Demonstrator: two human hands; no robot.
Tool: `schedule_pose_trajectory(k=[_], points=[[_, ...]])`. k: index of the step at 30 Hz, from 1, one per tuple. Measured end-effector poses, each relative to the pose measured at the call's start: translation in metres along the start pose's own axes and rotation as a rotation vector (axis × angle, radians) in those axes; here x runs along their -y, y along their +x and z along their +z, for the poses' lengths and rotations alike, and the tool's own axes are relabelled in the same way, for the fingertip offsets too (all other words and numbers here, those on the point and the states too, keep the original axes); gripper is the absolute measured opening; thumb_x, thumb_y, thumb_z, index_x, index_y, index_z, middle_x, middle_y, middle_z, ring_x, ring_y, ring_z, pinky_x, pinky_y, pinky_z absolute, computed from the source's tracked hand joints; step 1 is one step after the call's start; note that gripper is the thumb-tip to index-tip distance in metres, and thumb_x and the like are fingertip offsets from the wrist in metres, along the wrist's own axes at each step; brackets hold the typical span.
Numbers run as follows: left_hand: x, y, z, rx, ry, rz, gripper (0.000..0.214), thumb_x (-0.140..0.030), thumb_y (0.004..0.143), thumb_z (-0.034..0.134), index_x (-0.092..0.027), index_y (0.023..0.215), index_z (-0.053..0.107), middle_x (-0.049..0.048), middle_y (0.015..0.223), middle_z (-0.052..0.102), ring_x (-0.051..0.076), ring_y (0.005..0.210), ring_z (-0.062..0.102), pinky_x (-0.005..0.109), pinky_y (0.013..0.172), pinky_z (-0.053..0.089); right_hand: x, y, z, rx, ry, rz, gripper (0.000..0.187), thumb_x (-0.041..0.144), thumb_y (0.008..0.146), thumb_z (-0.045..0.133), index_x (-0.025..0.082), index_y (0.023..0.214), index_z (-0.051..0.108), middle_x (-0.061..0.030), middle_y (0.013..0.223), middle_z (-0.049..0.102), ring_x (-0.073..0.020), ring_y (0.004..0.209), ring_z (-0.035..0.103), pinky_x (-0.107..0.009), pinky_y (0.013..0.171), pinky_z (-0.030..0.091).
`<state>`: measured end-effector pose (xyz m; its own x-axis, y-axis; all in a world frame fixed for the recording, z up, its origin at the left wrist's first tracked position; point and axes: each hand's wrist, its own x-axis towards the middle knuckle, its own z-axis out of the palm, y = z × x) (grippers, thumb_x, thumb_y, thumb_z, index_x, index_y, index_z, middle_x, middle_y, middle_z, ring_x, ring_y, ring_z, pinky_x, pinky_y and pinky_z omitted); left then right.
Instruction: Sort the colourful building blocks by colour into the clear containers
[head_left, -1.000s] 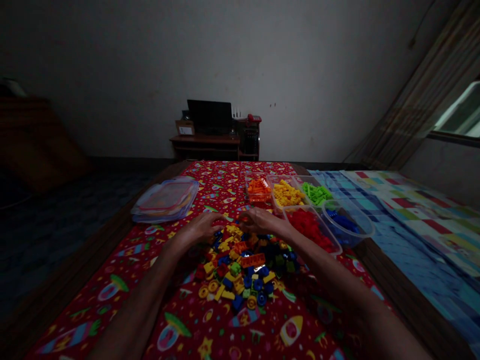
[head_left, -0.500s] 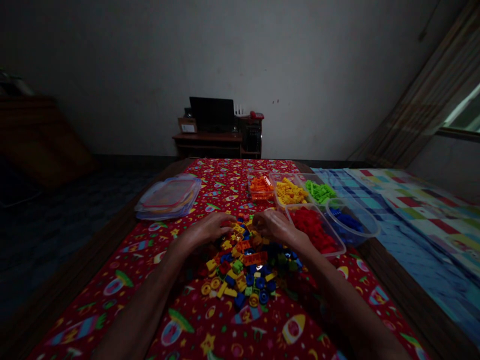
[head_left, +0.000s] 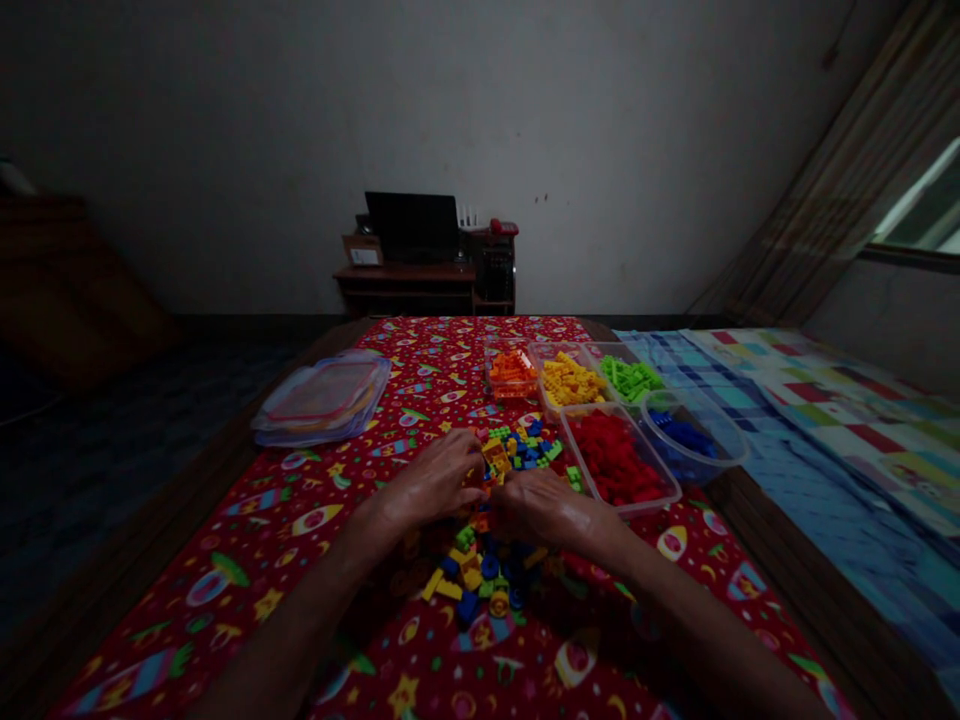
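A heap of small mixed-colour toy bricks (head_left: 491, 520) lies on the red patterned cloth (head_left: 315, 520). My left hand (head_left: 435, 482) rests on the heap's left side with fingers curled over bricks. My right hand (head_left: 540, 508) sits beside it, fingers bent down into the pile. The fingertips of both hands nearly meet over yellow and orange pieces; what they grip is hidden. Beyond the heap stand clear tubs: orange bricks (head_left: 511, 370), yellow bricks (head_left: 571, 382), green bricks (head_left: 630, 377), red bricks (head_left: 616, 458) and a round tub of blue bricks (head_left: 686, 436).
A stack of clear lids (head_left: 322, 398) lies at the cloth's left. The wooden table edge (head_left: 817, 590) runs along the right, next to a checked blue mat (head_left: 840, 440). A desk with a dark monitor (head_left: 412, 228) stands against the far wall.
Both hands have drawn back toward me and closer together over the heap. More bricks now show beyond the hands, near the red tub.
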<state>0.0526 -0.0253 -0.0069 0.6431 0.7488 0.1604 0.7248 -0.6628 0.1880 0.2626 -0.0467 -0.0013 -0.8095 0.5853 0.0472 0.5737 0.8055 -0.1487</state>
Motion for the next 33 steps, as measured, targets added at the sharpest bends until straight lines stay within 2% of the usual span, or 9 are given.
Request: schedule_pose_trajectory(k=[2,5,9,13,17,21,27,33], points=[[-0.003,-0.001,0.005,0.021,0.069,-0.022,0.013,-0.030,0.077,0.068,-0.019,0.084,0.062,0.0078,0.108,0.055,0.025,0.111,0.047,0.039,0.097,0.041,0.002,0.000,0.001,0.003,0.000,0.002,0.017,0.029,0.088,0.055,0.013,0.091,0.062,-0.0071,0.083,0.064,-0.0157,0.075,0.055,-0.026,0.067,0.036],[-0.003,-0.002,0.011,0.023,0.080,-0.013,0.009,-0.025,0.078,0.065,-0.018,0.083,0.062,0.0085,0.110,0.055,0.025,0.112,0.047,0.038,0.098,0.041,0.000,-0.003,0.001,-0.077,0.032,-0.038,0.016,0.026,0.090,0.051,0.013,0.090,0.060,-0.0082,0.086,0.063,-0.0158,0.079,0.055,-0.026,0.071,0.038],[0.000,0.001,0.004,-0.024,0.015,0.010,0.005,-0.017,0.079,0.058,-0.018,0.082,0.062,0.0085,0.109,0.058,0.023,0.110,0.050,0.035,0.096,0.043,-0.009,-0.005,-0.002,-0.195,0.108,-0.045,0.015,0.027,0.090,0.049,0.014,0.091,0.057,-0.0060,0.084,0.061,-0.0145,0.076,0.053,-0.025,0.070,0.037],[0.005,0.010,-0.008,-0.084,-0.140,-0.143,0.013,-0.017,0.077,0.054,-0.018,0.085,0.065,0.0065,0.097,0.066,0.019,0.091,0.060,0.030,0.083,0.049,-0.021,0.003,-0.007,-0.291,0.213,0.099,0.018,0.029,0.091,0.046,0.015,0.098,0.055,-0.0037,0.078,0.060,-0.0138,0.070,0.052,-0.025,0.064,0.035],[0.013,0.019,-0.010,-0.202,-0.317,-0.343,0.020,-0.028,0.076,0.054,-0.019,0.084,0.070,0.0033,0.084,0.072,0.018,0.076,0.064,0.027,0.071,0.051,-0.032,0.015,-0.006,-0.364,0.355,0.246,0.020,0.027,0.089,0.044,0.015,0.099,0.056,-0.0022,0.073,0.058,-0.0124,0.064,0.050,-0.024,0.061,0.032],[0.013,0.021,-0.006,-0.239,-0.460,-0.397,0.025,-0.037,0.071,0.059,-0.020,0.087,0.071,0.0005,0.077,0.073,0.016,0.065,0.064,0.024,0.061,0.050,-0.040,0.022,-0.003,-0.431,0.517,0.319,0.022,0.029,0.089,0.042,0.015,0.095,0.058,-0.0020,0.076,0.058,-0.0118,0.065,0.049,-0.024,0.062,0.033],[0.009,0.021,-0.008,-0.298,-0.572,-0.398,0.031,-0.037,0.066,0.062,-0.017,0.090,0.066,0.0030,0.082,0.073,0.017,0.066,0.065,0.025,0.060,0.052,-0.045,0.023,-0.003,-0.398,0.667,0.263,0.031,0.040,0.088,0.043,0.016,0.071,0.053,0.0032,0.063,0.046,-0.0095,0.058,0.038,-0.023,0.056,0.026],[0.010,0.019,-0.008,-0.257,-0.550,-0.365,0.030,-0.035,0.065,0.064,-0.020,0.091,0.067,0.0013,0.084,0.073,0.018,0.073,0.066,0.027,0.066,0.054,-0.047,0.022,-0.006,-0.402,0.858,0.221,0.041,0.051,0.087,0.043,0.016,0.067,0.051,0.0038,0.061,0.040,-0.0083,0.057,0.035,-0.022,0.053,0.025]])
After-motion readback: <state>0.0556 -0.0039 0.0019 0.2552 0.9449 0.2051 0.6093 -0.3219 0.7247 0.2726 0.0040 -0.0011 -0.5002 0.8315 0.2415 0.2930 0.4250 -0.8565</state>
